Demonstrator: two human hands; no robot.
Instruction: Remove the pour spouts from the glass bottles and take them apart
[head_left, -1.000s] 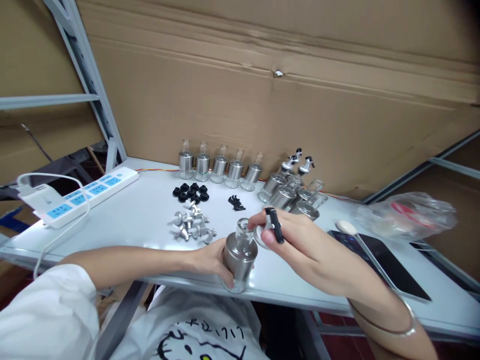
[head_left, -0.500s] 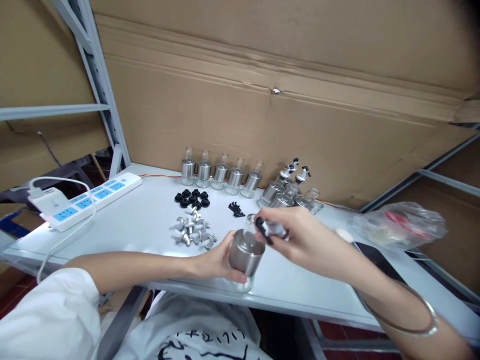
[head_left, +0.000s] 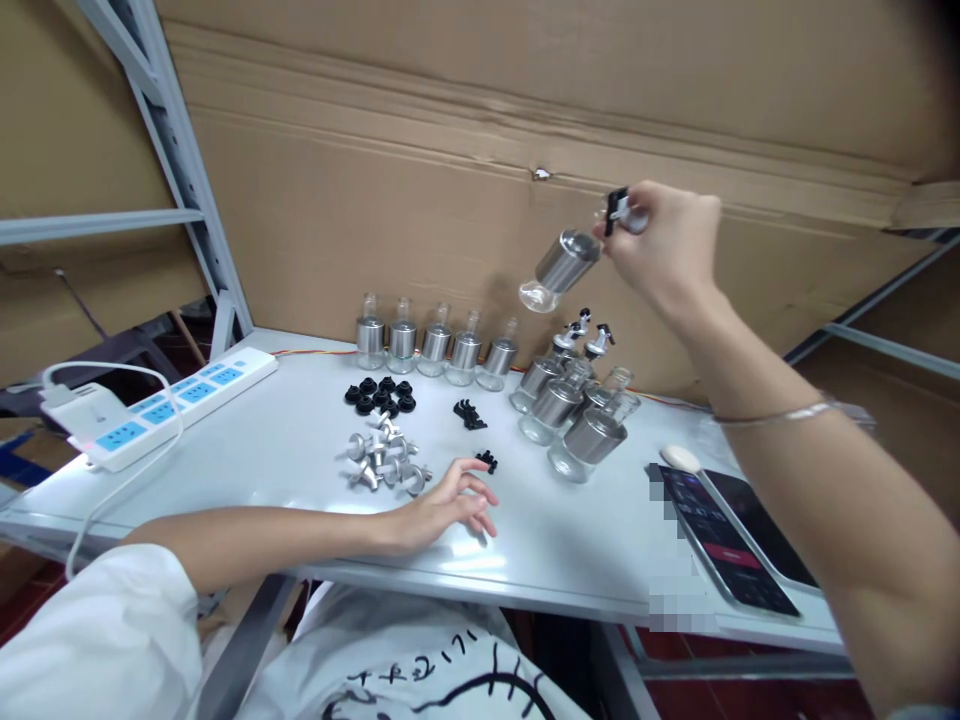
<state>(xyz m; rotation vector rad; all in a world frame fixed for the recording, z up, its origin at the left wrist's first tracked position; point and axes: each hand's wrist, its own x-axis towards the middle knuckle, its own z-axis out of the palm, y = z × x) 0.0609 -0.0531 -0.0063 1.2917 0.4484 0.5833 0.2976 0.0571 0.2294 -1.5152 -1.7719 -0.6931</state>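
My right hand (head_left: pixel 667 240) is raised above the back of the table, closed around the neck end of a glass bottle with a steel sleeve (head_left: pixel 568 262). The bottle hangs tilted in the air, its clear base toward the lower left. A pourer spout with a black flap (head_left: pixel 616 210) shows at my fingers; whether it sits in the neck is hidden. My left hand (head_left: pixel 450 505) rests near the table's front edge, fingers spread and holding nothing. Close to its fingertips lie small black parts (head_left: pixel 487 461). Left of it are silver pourer pieces (head_left: pixel 386 460) in a loose pile.
Several sleeved bottles (head_left: pixel 466 348) line the cardboard wall. More bottles (head_left: pixel 589 440) stand at the right, some with pourers. Black stoppers (head_left: pixel 380 395) and black flaps (head_left: pixel 469 414) lie mid-table. A power strip (head_left: pixel 180 408) is at left, a phone (head_left: pixel 727 540) at right.
My right hand has lifted the bottle up and away to the right, toward the back. My left hand has let go of it and now lies open on the table.
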